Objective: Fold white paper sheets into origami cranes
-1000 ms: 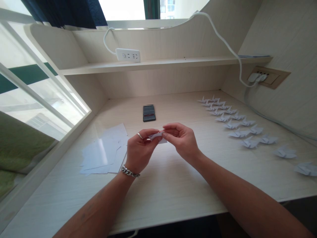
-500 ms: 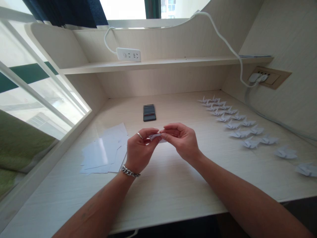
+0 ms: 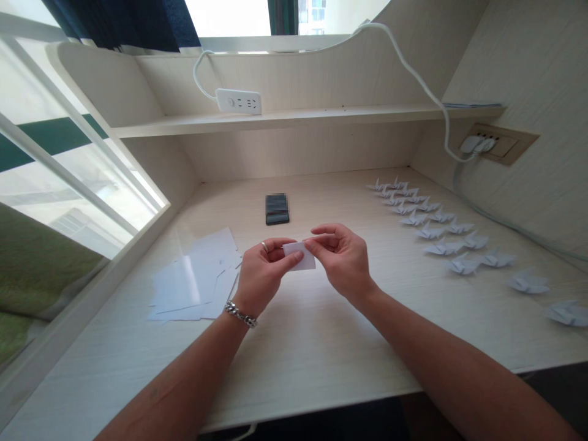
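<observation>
Between the left hand (image 3: 261, 269) and right hand (image 3: 345, 258), both pinching it, the paper (image 3: 307, 263) now shows its broad face.

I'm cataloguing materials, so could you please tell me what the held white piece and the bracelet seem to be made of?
Held white piece: probably matte paper, judging by its thin, crisp edges.
Bracelet: likely polished, silver-coloured metal, as its chain links glint; which metal is unclear.

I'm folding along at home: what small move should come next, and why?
Probably the right hand should press along the top edge of the small paper, since that hand is at its upper right corner while the left hand holds it.
</observation>
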Tool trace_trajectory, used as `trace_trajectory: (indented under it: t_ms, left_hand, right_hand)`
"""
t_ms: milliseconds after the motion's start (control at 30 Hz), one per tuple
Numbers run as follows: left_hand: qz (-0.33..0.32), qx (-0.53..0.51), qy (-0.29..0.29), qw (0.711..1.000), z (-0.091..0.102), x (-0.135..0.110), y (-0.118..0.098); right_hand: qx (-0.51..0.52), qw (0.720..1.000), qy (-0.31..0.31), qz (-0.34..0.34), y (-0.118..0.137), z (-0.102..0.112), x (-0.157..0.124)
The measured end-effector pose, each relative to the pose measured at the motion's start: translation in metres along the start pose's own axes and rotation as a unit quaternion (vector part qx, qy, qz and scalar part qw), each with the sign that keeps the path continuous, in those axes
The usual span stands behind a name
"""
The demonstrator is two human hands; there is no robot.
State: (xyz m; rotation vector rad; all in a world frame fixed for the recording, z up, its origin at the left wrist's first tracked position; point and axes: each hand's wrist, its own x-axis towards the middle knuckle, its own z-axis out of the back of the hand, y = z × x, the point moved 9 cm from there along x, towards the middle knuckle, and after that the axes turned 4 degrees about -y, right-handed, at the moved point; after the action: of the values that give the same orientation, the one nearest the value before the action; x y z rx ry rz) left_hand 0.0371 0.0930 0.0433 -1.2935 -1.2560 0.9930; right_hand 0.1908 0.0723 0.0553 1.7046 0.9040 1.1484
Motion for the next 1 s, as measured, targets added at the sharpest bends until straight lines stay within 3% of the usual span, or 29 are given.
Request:
trace_trajectory:
  t_ms: [100, 300, 533, 1000]
  left_hand:
    - [0.032, 0.009, 0.001, 0.999, 0.000, 0.000, 0.004]
    - [0.042, 0.035, -0.003, 0.998, 0.000, 0.000, 0.006]
    - [0.100, 0.097, 0.065, 0.988, -0.011, -0.003, 0.017]
    - [0.073, 0.169, 0.104, 0.977, -0.013, -0.002, 0.021]
  right_hand:
    - [-0.010, 1.000, 0.000, -0.023, -0.003, 0.002, 0.001]
    - [-0.006, 0.994, 0.068, -0.082, -0.018, -0.007, 0.003]
    - [-0.021, 0.997, 0.016, -0.074, -0.015, 0.002, 0.007]
    - [-0.020, 0.994, 0.007, -0.107, -0.021, 0.007, 0.009]
